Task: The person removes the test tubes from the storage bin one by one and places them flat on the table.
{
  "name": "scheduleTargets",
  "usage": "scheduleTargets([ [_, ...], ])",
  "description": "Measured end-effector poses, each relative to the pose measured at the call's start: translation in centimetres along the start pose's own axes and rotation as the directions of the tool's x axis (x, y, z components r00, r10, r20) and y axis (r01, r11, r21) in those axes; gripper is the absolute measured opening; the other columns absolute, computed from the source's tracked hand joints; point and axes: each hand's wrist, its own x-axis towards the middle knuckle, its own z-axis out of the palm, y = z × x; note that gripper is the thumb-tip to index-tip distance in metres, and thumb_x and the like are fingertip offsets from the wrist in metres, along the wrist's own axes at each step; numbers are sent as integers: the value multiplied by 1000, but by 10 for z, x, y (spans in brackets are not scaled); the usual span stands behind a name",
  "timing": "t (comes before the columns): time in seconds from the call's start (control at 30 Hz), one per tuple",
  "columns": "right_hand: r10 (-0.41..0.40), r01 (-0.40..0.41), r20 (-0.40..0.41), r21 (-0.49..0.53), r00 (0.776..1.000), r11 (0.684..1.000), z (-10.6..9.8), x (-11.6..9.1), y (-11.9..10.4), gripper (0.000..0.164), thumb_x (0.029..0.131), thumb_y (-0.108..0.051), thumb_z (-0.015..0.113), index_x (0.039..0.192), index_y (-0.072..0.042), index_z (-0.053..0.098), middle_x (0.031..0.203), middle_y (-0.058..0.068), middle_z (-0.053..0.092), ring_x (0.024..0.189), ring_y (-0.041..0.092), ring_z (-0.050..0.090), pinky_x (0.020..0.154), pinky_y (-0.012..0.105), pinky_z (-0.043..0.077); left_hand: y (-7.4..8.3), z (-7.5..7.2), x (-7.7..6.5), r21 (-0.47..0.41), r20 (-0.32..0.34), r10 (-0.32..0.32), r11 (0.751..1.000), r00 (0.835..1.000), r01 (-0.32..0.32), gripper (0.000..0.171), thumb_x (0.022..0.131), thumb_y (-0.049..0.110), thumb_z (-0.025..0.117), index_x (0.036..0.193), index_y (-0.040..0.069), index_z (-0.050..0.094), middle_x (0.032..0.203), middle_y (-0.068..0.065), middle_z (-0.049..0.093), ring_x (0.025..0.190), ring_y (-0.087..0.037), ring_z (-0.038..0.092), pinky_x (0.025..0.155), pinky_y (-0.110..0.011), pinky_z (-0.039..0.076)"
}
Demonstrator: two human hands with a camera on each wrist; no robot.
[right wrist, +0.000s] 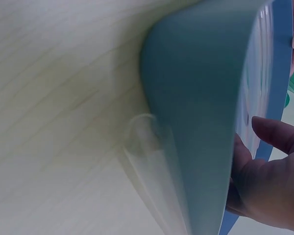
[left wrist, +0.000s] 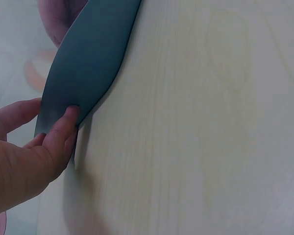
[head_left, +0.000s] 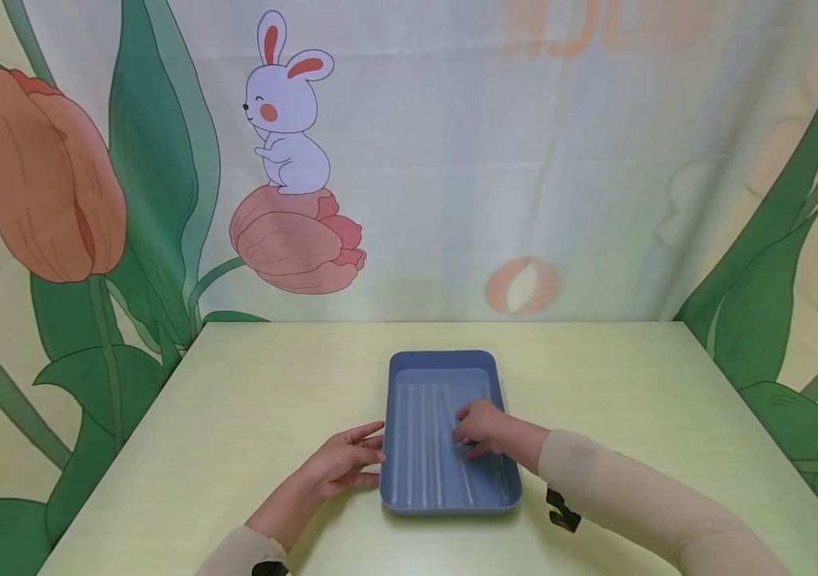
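The blue tray [head_left: 440, 360] lies flat on the counter [head_left: 293, 400], its long sides running away from the person, which seems to suit the clear tubes [head_left: 423, 448] inside it: several lie lengthwise, side by side, in the tray's left half, probably so that they keep from rolling across one another. In the tray's right half one slanted tube [head_left: 464, 472] lies out of line with them, and another clear length shows close along the tray's right wall.

The left hand [head_left: 344, 464] is at the tray's left wall. Its fingers [left wrist: 63, 127] are spread and nearly straight, their tips touching the outside of the wall rather than wrapping it; this looks like a light brace that stops the tray from sliding. They have hold of nothing.

The right hand [head_left: 486, 428] reaches over the tray's right wall, fingers bent downward above the slanted tube's upper part. The right wrist view shows a gap between the thumb [right wrist: 277, 133] and the nearest finger, so they are partly parted; whether the tips touch or pinch a tube, I cannot tell. Coming in from above probably leaves the neighbouring tubes undisturbed. In that view a blurred clear tube [right wrist: 154, 161] also appears outside the tray, just beside its wall.
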Motion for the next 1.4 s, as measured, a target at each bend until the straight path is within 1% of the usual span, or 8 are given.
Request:
scheduleTargets([
  [0.13,-16,15,-30,-44,999,999,5,7,4,69,80,4,71,144,14,46,104,25,66,90,29,68,65,39,63,2,1,-2,-1,0,-1,1000,1000,1,72,98,-2,56,161,-4,21,164,-32,26,128,-23,60,91,-37,59],
  [0.23,5,-12,-70,-95,998,995,10,-31,-25,65,84,6,68,145,15,45,118,31,66,106,35,69,75,42,64,2,1,-1,-3,4,0,1000,1000,0,72,98,-3,56,161,-4,21,164,-32,26,127,-22,60,91,-37,59],
  [0.47,-18,18,-7,12,1000,1000,6,26,17,70,84,4,69,147,15,41,125,30,60,97,32,66,71,40,63,-1,1,-1,-6,-4,-2,1000,1000,2,72,97,-3,56,161,-4,22,163,-32,27,125,-21,61,90,-37,59],
  [0.7,34,-33,-5,106,999,994,2,-38,-26,56,93,10,54,146,17,39,138,37,51,119,42,58,79,34,61,0,3,0,-3,-12,-4,1000,1000,4,71,97,-3,56,161,-3,24,163,-32,28,130,-26,59,92,-37,59],
  [0.8,54,-55,8,136,999,989,-1,-44,-32,57,92,12,55,147,17,38,138,38,50,123,42,56,79,34,62,0,3,2,-1,-19,-3,1000,1000,3,71,97,-3,56,160,-4,24,163,-32,29,129,-25,60,92,-38,59],
  [1.0,64,-68,25,205,998,976,-5,-43,-30,58,91,13,56,147,14,40,112,22,60,98,26,57,72,30,62,0,3,0,2,-3,1,1000,1000,-1,72,98,-3,56,161,-4,21,164,-32,26,129,-24,59,92,-39,59],
  [1.2,18,-33,59,252,998,967,-12,-51,-36,60,93,10,55,150,12,37,92,8,56,82,16,53,68,28,61,-2,1,0,-3,-2,6,1000,1000,-6,73,97,-2,58,161,-3,23,163,-32,27,129,-25,59,93,-39,59],
  [1.4,-43,19,89,256,995,967,-22,-54,-42,65,92,10,53,153,14,32,121,23,61,76,10,54,78,32,62,-2,-3,0,-31,23,31,999,999,-31,75,94,3,65,160,-3,28,161,-32,32,119,-17,65,92,-38,60],
])
